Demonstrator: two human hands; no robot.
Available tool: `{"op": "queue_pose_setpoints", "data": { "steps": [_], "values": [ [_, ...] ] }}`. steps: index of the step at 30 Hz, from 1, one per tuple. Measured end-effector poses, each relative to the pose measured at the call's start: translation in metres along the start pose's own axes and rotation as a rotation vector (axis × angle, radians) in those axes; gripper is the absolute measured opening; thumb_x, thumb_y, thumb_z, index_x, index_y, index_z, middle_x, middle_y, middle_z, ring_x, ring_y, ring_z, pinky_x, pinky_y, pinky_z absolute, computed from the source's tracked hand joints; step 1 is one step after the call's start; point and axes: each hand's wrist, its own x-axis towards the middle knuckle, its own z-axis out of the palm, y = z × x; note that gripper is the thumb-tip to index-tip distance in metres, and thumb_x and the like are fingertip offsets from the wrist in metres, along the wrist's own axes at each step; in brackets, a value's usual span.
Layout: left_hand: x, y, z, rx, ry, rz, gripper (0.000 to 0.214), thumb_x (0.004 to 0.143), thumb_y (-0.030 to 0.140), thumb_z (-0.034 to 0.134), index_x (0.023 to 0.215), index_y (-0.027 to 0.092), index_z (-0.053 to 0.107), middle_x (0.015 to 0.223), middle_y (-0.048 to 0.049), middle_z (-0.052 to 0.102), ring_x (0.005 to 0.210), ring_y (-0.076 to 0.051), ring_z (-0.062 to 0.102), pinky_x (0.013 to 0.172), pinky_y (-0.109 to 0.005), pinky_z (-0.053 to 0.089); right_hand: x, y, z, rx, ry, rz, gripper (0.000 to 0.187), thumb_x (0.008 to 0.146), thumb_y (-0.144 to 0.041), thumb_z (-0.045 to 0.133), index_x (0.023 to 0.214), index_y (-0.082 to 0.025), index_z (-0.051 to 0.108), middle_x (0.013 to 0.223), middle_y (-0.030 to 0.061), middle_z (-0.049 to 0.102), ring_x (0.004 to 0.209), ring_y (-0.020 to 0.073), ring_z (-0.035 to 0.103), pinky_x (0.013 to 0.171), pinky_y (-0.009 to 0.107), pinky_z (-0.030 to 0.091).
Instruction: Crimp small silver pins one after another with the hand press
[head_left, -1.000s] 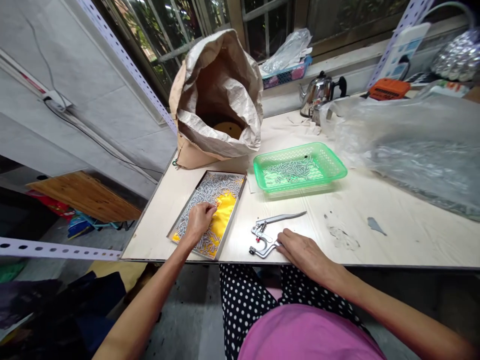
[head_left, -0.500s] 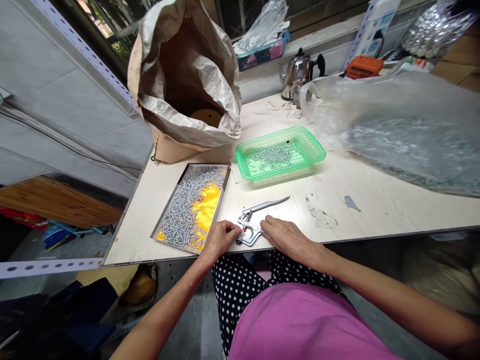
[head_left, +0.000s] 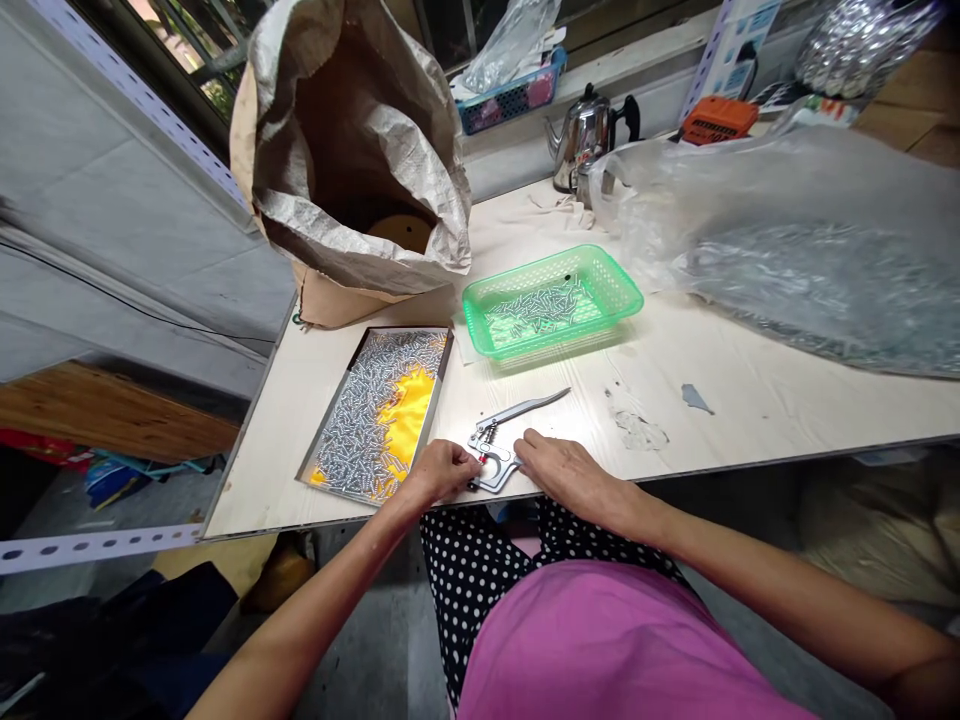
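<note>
Silver hand pliers with a coil spring and a red bit at the jaw lie by the table's front edge, their upper handle raised away from the lower one. My left hand is closed in a pinch at the jaw end; whatever sits between its fingertips is too small to make out. My right hand is curled over the lower handle, which its fingers hide. Left of the pliers is a shallow tray of small silvery metal pieces on a yellow bottom. Behind them, a green plastic basket holds more such pieces.
A large open sack stands at the back left. On the right lies a big clear plastic bag of metal parts. A steel kettle and an orange box stand at the back. A grey scrap lies right of my hand.
The view has shifted slightly, so things on the table appear a little further left. Both hands keep their places at the pliers, with no clear change in grip.
</note>
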Motion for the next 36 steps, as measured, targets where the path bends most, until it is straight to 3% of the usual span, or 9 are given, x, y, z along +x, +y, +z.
{"op": "queue_pose_setpoints", "data": {
  "steps": [4, 8, 11, 22, 27, 29, 31, 33, 36],
  "values": [
    [0.001, -0.004, 0.001, -0.061, -0.058, -0.030, 0.030, 0.069, 0.042, 0.064, 0.070, 0.013, 0.071, 0.049, 0.0022, 0.057, 0.047, -0.010, 0.048, 0.050, -0.022, 0.035, -0.003, 0.002, -0.008, 0.033, 0.006, -0.015, 0.007, 0.097, -0.020, 0.048, 0.100, -0.017, 0.053, 0.101, 0.0069, 0.058, 0.080, 0.0176, 0.058, 0.062, 0.029, 0.036],
    [-0.001, -0.007, 0.003, -0.100, -0.113, -0.009, 0.033, 0.067, 0.045, 0.064, 0.069, 0.013, 0.069, 0.049, 0.0033, 0.054, 0.045, -0.010, 0.045, 0.049, -0.022, 0.033, -0.006, 0.011, -0.018, 0.073, -0.011, -0.080, 0.014, 0.091, -0.023, 0.060, 0.102, -0.018, 0.053, 0.104, 0.0064, 0.058, 0.085, 0.0189, 0.058, 0.065, 0.029, 0.037],
    [-0.004, -0.006, 0.002, -0.095, -0.111, 0.001, 0.034, 0.067, 0.047, 0.062, 0.065, 0.014, 0.065, 0.049, 0.0032, 0.053, 0.045, -0.009, 0.044, 0.048, -0.022, 0.031, -0.006, 0.012, -0.019, 0.082, -0.058, -0.104, 0.003, 0.094, -0.017, 0.053, 0.096, -0.017, 0.055, 0.096, 0.0057, 0.060, 0.081, 0.0179, 0.057, 0.065, 0.029, 0.036],
    [-0.004, 0.004, 0.001, -0.042, -0.133, -0.056, 0.030, 0.066, 0.045, 0.062, 0.063, 0.015, 0.063, 0.049, 0.0026, 0.054, 0.045, -0.011, 0.048, 0.049, -0.023, 0.036, -0.005, 0.011, -0.003, 0.035, 0.003, -0.120, 0.019, 0.094, -0.007, 0.040, 0.091, -0.016, 0.057, 0.087, 0.0041, 0.060, 0.068, 0.0141, 0.051, 0.060, 0.028, 0.031],
    [-0.007, 0.004, 0.002, -0.048, -0.115, -0.012, 0.036, 0.067, 0.050, 0.060, 0.054, 0.017, 0.055, 0.046, 0.0028, 0.050, 0.044, -0.011, 0.046, 0.049, -0.023, 0.035, -0.007, 0.016, -0.008, 0.097, 0.000, -0.125, 0.013, 0.097, -0.021, 0.046, 0.098, -0.017, 0.058, 0.097, 0.0067, 0.062, 0.077, 0.0167, 0.056, 0.066, 0.028, 0.040],
    [-0.008, 0.002, 0.002, -0.056, -0.121, -0.004, 0.037, 0.067, 0.051, 0.059, 0.053, 0.017, 0.053, 0.046, 0.0032, 0.049, 0.044, -0.010, 0.045, 0.048, -0.023, 0.035, -0.006, 0.023, -0.014, 0.103, 0.043, -0.130, 0.028, 0.093, -0.038, 0.056, 0.110, -0.016, 0.057, 0.113, 0.0118, 0.060, 0.094, 0.0224, 0.058, 0.077, 0.033, 0.045],
    [-0.008, 0.000, 0.003, -0.078, -0.129, -0.019, 0.036, 0.066, 0.050, 0.060, 0.053, 0.018, 0.053, 0.046, 0.0038, 0.047, 0.044, -0.010, 0.045, 0.048, -0.023, 0.036, -0.004, 0.032, -0.021, 0.046, 0.102, -0.099, 0.062, 0.082, -0.054, 0.067, 0.128, -0.015, 0.050, 0.134, 0.0190, 0.051, 0.118, 0.0331, 0.050, 0.093, 0.046, 0.044],
    [-0.008, -0.002, 0.004, -0.101, -0.120, -0.035, 0.035, 0.065, 0.049, 0.062, 0.053, 0.018, 0.052, 0.047, 0.0042, 0.047, 0.044, -0.010, 0.045, 0.047, -0.023, 0.038, 0.000, 0.042, -0.027, -0.029, 0.111, -0.056, 0.090, 0.072, -0.061, 0.073, 0.141, -0.013, 0.040, 0.147, 0.0231, 0.040, 0.136, 0.0415, 0.033, 0.106, 0.057, 0.032],
    [-0.009, -0.005, 0.007, -0.145, -0.078, -0.056, 0.034, 0.065, 0.048, 0.064, 0.056, 0.017, 0.055, 0.048, 0.0044, 0.048, 0.045, -0.010, 0.048, 0.048, -0.023, 0.042, 0.004, 0.052, -0.032, -0.079, 0.039, -0.057, 0.104, 0.067, -0.063, 0.076, 0.147, -0.013, 0.033, 0.153, 0.0225, 0.034, 0.144, 0.0423, 0.018, 0.114, 0.061, 0.019]
  ]
}}
